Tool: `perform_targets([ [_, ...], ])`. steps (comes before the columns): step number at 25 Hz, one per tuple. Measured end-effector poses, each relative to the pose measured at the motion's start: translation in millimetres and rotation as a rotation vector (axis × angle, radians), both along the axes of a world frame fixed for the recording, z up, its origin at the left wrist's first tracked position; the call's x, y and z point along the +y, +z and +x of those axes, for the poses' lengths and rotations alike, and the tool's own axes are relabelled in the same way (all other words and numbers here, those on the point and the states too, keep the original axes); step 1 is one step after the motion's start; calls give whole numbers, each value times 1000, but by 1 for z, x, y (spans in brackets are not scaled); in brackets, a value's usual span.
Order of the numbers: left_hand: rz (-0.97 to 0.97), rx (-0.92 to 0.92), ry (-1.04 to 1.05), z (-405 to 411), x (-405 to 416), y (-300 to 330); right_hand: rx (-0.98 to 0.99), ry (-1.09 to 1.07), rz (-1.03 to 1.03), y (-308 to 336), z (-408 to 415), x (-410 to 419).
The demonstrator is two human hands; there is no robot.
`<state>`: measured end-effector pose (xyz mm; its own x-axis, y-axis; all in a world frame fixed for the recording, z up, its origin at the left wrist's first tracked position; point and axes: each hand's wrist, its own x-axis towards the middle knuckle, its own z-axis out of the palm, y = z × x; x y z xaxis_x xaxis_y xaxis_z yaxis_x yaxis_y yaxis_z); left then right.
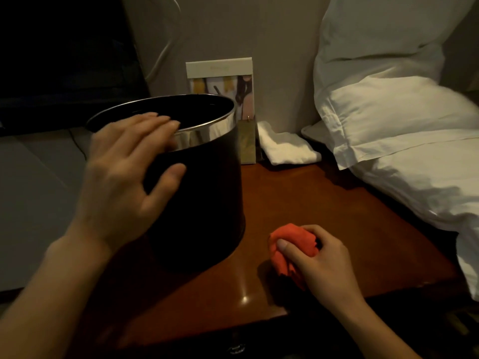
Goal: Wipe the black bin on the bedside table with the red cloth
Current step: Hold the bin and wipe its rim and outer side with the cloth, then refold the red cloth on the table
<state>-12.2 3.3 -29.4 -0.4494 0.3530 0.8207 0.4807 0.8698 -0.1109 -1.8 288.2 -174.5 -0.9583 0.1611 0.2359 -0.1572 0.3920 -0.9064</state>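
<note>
The black bin (204,193), round with a shiny metal rim, stands upright on the left part of the brown bedside table (324,211). My left hand (124,177) is spread at its near left side, fingers straight over the rim and thumb against the black wall. To the right of the bin, low over the table top, my right hand (324,263) grips the bunched red cloth (293,250), thumb pressed on top of it. The cloth is apart from the bin.
A card stand with pictures (220,81) leans against the wall behind the bin. A folded white towel (285,146) lies at the table's back. White pillows (401,125) press against the table's right edge. A dark panel (64,60) fills the upper left.
</note>
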Motion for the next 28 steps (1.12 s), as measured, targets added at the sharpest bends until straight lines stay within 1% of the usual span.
perform_targets([
  [2, -65, 46, -38, -2, 18, -4, 11, -8, -18, 1, 0, 4],
  [5, -60, 75, -30, -8, 27, -5, 31, -14, -30, 4, 0, 8],
  [10, -60, 62, 15, -12, 36, -4, 60, 21, -52, 11, -1, 7],
  [12, -118, 52, -1, -13, 47, -3, 73, 19, -71, 15, -3, 5],
  [14, -218, -15, -115, -15, 64, -8, 95, 11, -80, 19, -4, 5],
  [16, -299, -114, -232, -18, 85, -28, 121, 3, -73, 23, -5, 9],
  [19, -349, -250, -296, -20, 106, -69, 117, 4, -59, 26, -4, 22],
  [22, -277, -390, -372, -20, 118, -96, 63, 46, -91, 27, -2, 33],
  [25, -153, -449, -432, -22, 130, -104, -17, 90, -185, 23, -3, 40],
  [26, -106, -473, -452, -24, 133, -106, -70, 122, -227, 22, -5, 43],
  [28, 51, -580, -487, -27, 138, -110, -133, 192, -224, 23, -8, 51],
])
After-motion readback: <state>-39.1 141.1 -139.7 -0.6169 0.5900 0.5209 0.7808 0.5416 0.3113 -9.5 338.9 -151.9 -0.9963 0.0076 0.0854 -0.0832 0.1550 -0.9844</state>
